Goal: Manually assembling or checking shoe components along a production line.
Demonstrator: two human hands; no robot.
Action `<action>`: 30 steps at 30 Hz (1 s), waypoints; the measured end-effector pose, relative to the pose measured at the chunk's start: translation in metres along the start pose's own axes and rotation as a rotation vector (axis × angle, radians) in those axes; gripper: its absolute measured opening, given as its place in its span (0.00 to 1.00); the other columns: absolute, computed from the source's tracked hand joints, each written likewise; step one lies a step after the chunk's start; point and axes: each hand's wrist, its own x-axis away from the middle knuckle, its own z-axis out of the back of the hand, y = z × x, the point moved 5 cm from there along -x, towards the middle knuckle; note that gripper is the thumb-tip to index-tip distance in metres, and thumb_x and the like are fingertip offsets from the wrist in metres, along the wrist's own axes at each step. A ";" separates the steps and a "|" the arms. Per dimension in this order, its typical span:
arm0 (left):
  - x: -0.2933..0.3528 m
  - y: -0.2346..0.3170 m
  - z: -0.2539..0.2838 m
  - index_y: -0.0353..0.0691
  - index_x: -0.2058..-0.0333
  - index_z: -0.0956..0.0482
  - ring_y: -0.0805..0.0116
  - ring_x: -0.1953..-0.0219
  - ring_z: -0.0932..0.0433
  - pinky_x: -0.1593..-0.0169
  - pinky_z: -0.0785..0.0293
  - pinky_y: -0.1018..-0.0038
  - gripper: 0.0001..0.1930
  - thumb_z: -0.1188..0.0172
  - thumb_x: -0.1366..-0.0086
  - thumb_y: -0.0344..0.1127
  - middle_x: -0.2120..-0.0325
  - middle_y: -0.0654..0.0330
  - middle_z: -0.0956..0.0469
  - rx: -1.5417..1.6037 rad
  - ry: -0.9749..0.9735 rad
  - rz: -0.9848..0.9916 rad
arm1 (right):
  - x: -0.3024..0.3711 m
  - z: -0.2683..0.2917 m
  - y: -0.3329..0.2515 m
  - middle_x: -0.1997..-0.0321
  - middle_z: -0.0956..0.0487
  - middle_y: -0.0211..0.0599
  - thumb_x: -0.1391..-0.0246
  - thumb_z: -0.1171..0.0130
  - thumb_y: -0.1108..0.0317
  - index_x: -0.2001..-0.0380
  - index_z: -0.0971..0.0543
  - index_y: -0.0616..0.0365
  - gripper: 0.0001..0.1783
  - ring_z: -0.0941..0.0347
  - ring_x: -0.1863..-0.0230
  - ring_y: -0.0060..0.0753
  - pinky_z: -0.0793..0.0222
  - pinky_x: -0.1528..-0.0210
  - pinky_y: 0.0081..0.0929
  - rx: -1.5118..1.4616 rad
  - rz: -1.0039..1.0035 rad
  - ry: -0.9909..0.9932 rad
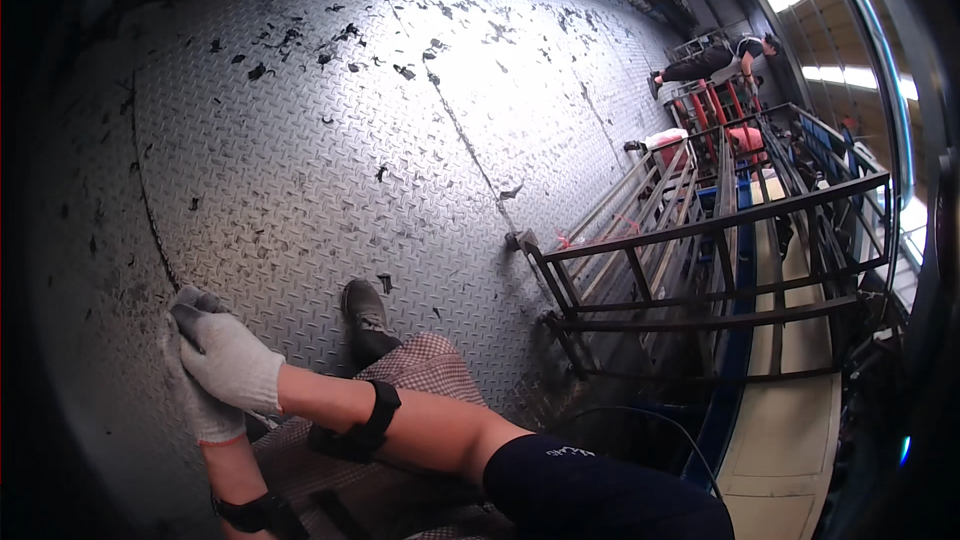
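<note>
Both my hands wear pale knit work gloves with darker grey on the fingers, and they are pressed together at the lower left, above the metal floor. My right hand (232,358) lies over my left, its fingers bent and closed together. Whatever may be between the hands is hidden. Behind it, only the cuff and outer edge of my left hand (208,414) show; its fingers are covered. Black straps go round both forearms. Just right of the hands is a dark shoe (364,308), beside a brown checked cloth (432,365) over my legs.
Dark scraps (290,37) lie scattered over the diamond-plate metal floor (330,170). To the right stands a dark metal frame rack (700,230), with a long cream-coloured surface (785,430) running beneath it. Farther off, another person (705,62) bends near red bars (712,105).
</note>
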 end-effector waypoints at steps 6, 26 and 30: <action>-0.001 -0.001 0.008 0.38 0.47 0.26 0.62 0.49 0.25 0.43 0.29 0.64 0.24 0.52 0.26 0.52 0.53 0.56 0.23 0.012 0.076 -0.004 | 0.002 -0.003 0.001 0.61 0.22 0.66 0.41 0.51 0.67 0.54 0.25 0.69 0.18 0.25 0.55 0.66 0.30 0.51 0.52 0.231 0.108 0.033; 0.003 -0.003 0.018 0.38 0.46 0.26 0.64 0.56 0.22 0.50 0.25 0.66 0.22 0.51 0.25 0.50 0.57 0.55 0.21 0.101 0.086 -0.009 | 0.000 -0.012 0.007 0.57 0.22 0.65 0.39 0.51 0.64 0.52 0.25 0.68 0.19 0.26 0.53 0.66 0.30 0.50 0.51 0.224 0.034 -0.010; 0.001 -0.009 0.021 0.38 0.46 0.26 0.62 0.55 0.22 0.48 0.25 0.64 0.21 0.51 0.26 0.49 0.57 0.55 0.21 0.207 0.120 0.020 | 0.000 -0.006 0.006 0.55 0.23 0.66 0.39 0.51 0.64 0.52 0.25 0.68 0.19 0.26 0.51 0.67 0.31 0.48 0.51 0.217 0.027 -0.017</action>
